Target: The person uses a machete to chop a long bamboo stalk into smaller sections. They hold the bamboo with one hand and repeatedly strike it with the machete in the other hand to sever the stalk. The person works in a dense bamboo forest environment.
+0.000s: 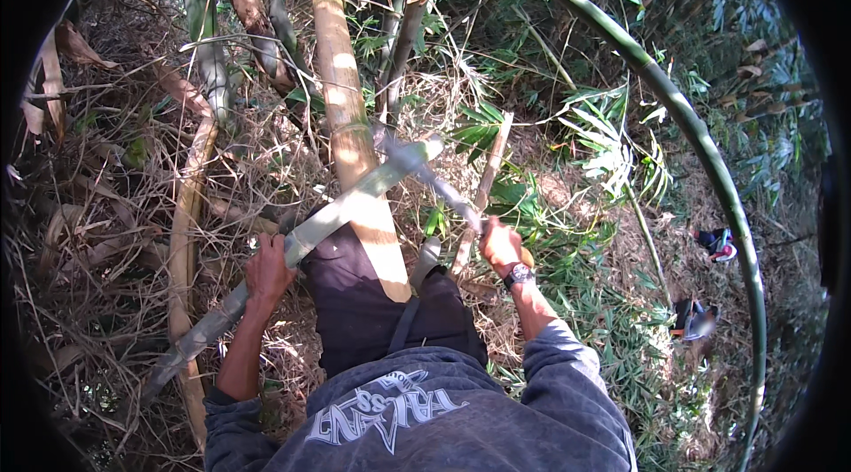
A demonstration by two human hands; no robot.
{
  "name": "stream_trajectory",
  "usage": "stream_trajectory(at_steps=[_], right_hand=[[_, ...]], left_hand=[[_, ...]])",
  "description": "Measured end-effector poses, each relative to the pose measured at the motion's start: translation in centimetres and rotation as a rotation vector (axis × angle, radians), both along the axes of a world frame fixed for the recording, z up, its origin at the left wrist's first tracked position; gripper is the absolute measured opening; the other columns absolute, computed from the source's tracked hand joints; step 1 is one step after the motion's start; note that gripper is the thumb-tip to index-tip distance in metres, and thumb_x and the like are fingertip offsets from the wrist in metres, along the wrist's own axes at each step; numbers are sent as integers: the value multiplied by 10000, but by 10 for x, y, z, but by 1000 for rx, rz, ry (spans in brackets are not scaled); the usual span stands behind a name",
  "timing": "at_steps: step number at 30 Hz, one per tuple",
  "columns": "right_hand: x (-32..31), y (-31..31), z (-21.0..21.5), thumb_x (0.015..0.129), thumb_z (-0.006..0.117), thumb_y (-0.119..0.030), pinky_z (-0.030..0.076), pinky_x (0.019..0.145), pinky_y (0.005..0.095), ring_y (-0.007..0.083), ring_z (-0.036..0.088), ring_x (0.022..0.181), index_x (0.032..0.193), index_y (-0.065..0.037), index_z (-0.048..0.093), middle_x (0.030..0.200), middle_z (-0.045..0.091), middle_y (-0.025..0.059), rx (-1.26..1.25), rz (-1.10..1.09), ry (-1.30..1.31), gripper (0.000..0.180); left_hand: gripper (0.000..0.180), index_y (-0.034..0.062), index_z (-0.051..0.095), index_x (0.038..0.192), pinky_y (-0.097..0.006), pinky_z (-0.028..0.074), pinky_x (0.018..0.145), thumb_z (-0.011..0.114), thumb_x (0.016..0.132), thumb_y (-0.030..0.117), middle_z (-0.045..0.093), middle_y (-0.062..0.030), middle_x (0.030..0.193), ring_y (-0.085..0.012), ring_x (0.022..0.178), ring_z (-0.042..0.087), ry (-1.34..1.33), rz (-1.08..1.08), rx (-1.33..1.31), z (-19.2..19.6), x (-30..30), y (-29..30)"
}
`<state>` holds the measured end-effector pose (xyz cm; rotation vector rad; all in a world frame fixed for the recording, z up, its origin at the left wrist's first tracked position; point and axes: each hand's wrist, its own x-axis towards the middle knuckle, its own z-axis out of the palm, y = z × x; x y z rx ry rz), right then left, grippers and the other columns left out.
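Observation:
My left hand is closed round a bamboo pole that slants from the lower left up to the middle. Its upper stretch is pale green, while the part below my hand is grey and rough. My right hand, with a watch on the wrist, grips a machete. The blade is smeared by motion and crosses the pole near its upper end; whether it touches cannot be told. Beneath the pole runs a thick yellowish bamboo trunk, its slanted pale end lying by my legs.
A long green bamboo stem arches down the right side. Dry twigs tangle at the left around a brown stem. A split stick stands beyond my foot. Two people are far right among leaves.

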<state>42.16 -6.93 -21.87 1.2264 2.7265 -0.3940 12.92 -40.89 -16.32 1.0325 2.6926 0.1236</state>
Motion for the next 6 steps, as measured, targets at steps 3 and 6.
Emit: stream_trajectory(at_steps=[3,6], right_hand=[[10,42,-6,793,554,-136,524,580,459,373,640,629,898,7,588,669,636,195,17,-386,71,181],[10,19,8,798,554,-165,539,731,461,365,684,751,983,-85,628,825,676,229,25,-256,-13,215]], left_hand=[[565,90,472,1045,-445,522,727,830,614,155,491,-136,1024,-351,874,628,67,-19,-18,-5,0,3],[528,106,466,1047,-418,516,818,817,658,169,493,-132,1047,-333,995,604,63,-11,-35,-5,6,1]])
